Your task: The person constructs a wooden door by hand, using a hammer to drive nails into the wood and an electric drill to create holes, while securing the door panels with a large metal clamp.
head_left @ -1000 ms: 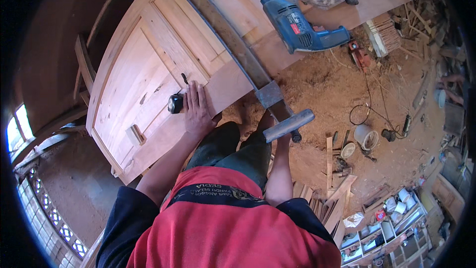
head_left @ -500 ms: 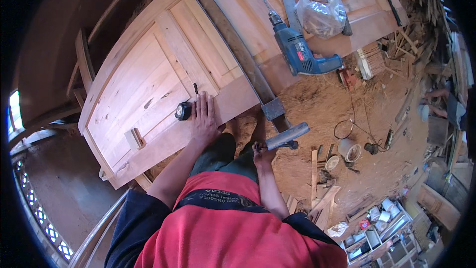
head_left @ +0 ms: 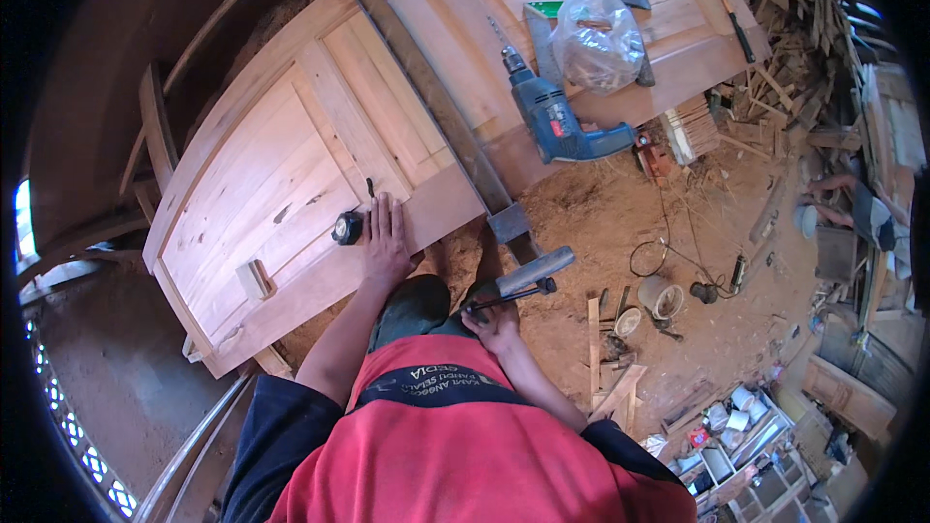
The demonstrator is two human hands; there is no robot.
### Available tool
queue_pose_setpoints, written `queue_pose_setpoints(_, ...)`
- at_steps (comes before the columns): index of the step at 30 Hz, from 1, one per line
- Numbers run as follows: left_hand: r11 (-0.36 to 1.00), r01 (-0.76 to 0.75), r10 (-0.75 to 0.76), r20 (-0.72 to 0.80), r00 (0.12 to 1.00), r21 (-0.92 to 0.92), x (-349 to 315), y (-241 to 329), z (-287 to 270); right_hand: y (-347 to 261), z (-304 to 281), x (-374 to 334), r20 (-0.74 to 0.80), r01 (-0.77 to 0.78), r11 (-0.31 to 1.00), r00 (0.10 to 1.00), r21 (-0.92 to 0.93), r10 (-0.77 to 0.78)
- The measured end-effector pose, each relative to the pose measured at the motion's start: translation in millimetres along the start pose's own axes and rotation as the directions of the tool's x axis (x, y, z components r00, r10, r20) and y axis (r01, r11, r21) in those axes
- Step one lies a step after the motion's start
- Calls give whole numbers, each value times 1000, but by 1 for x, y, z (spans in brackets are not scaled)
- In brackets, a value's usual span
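Note:
My left hand [head_left: 386,244] lies flat with fingers stretched out on the near edge of a panelled wooden door [head_left: 262,184]. Beside its fingers are a black tape measure [head_left: 347,228] and a small dark slim object [head_left: 370,188]. Close to my lap, my right hand [head_left: 496,323] is closed round the dark handle of a hammer [head_left: 546,286]. The hammer's head sits just beyond the grey bar handle of a long clamp [head_left: 455,136], which spans the door. A small wood block [head_left: 255,279] rests on the door's left part.
On the door's right part lie a blue power drill [head_left: 557,116], a clear plastic bag [head_left: 599,39], a square with a green part [head_left: 542,34] and another hammer [head_left: 728,15]. Buckets [head_left: 662,298], a cord and wood scraps lie on the floor. Another person [head_left: 867,213] is at the far right.
My right hand has drawn slightly nearer my body with the hammer, and more of its handle shows. My left hand stays on the door. The whole view has shifted a little.

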State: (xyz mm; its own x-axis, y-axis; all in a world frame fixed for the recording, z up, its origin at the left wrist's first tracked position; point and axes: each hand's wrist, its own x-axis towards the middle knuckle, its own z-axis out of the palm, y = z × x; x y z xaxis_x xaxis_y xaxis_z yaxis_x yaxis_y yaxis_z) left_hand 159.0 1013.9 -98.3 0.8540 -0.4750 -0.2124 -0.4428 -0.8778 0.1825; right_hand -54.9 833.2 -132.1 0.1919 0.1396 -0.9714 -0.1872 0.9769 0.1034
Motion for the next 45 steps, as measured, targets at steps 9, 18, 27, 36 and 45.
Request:
queue_pose_setpoints(9,999,36,-36,34,999,-9,-4,7,-12,-184,76,-140,630,583,-266,608,-767,-484)
queue_pose_setpoints(18,999,23,-28,223,974,23,-1,10,-52,-297,218,-83,964,-94,-979,184,-179,-194)
queue_pose_setpoints(27,1000,11,-8,185,983,-16,-8,-5,-45,-289,224,-81,966,-2,-999,256,-34,-33)
queue_pose_setpoints(36,842,-257,108,-318,942,-474,18,27,-89,-188,204,-218,986,267,-949,26,-166,-165)
queue_pose_setpoints(45,325,-740,251,-700,668,-589,50,62,-214,-89,213,-310,705,552,-471,662,-688,-254)
